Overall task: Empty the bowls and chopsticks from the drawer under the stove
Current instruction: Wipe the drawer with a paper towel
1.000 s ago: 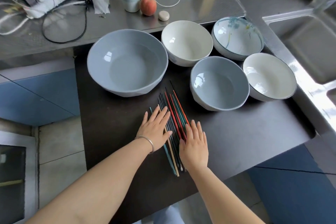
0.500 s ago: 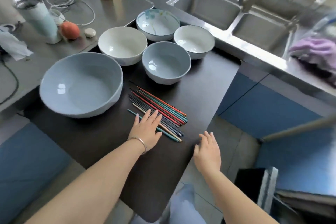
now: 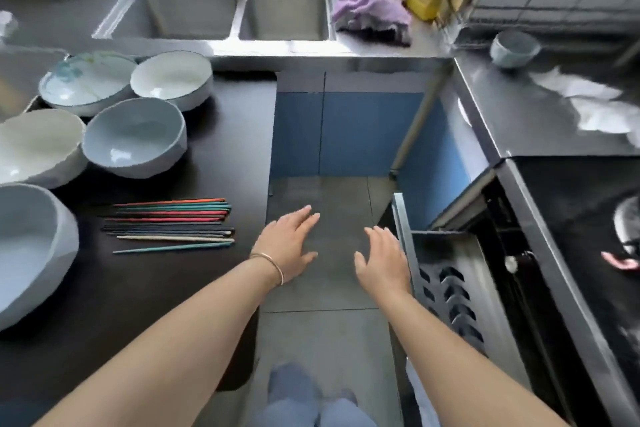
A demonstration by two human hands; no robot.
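Head view: the chopsticks (image 3: pixel 171 226) lie in a flat row on the dark surface (image 3: pixel 214 149), left of the left hand (image 3: pixel 289 244), apart from it. The open drawer (image 3: pixel 446 274) sits just beside the right hand (image 3: pixel 381 262). Both hands' fingers are spread, holding nothing, over the floor.

We hold both forearms stretched forward, palms down. Our left hand (image 3: pixel 289 242) spreads its fingers loosely (a thin bangle circles that wrist), and our right hand (image 3: pixel 382 258) hangs beside it, fingers relaxed, gripping nothing.
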